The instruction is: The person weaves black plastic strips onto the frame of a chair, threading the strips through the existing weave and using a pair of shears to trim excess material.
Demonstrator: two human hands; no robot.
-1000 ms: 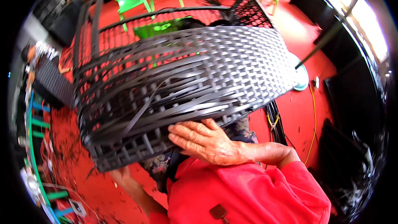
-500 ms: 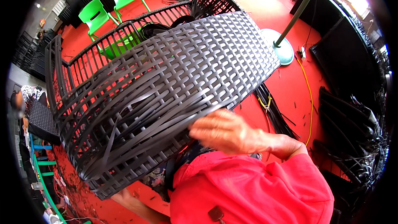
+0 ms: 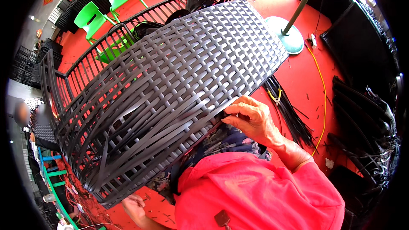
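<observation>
A large woven panel of dark plastic rattan (image 3: 200,55), part of a chair or sofa frame, lies tilted in front of me. Its right part is tightly woven, while loose flat strips (image 3: 157,130) run across the near left part. My right hand (image 3: 253,121) is at the panel's near edge, thumb and fingers pinched, apparently on the end of a flat rattan strip; the fingers partly hide it. Below the near left corner, my left hand (image 3: 135,209) is low with its fingers loosely apart, holding nothing that I can see.
Green plastic chairs (image 3: 91,20) stand beyond the frame. A pole on a round pale base (image 3: 292,42) rises behind the panel's right end. A tied bundle of black strips (image 3: 294,119) and a yellow cord (image 3: 321,85) lie on the red floor. Dark woven pieces (image 3: 358,47) line the right.
My right hand has moved right along the panel's near edge, from flattened to pinching. My left hand has dropped slightly from the corner. The view has shifted a little.
</observation>
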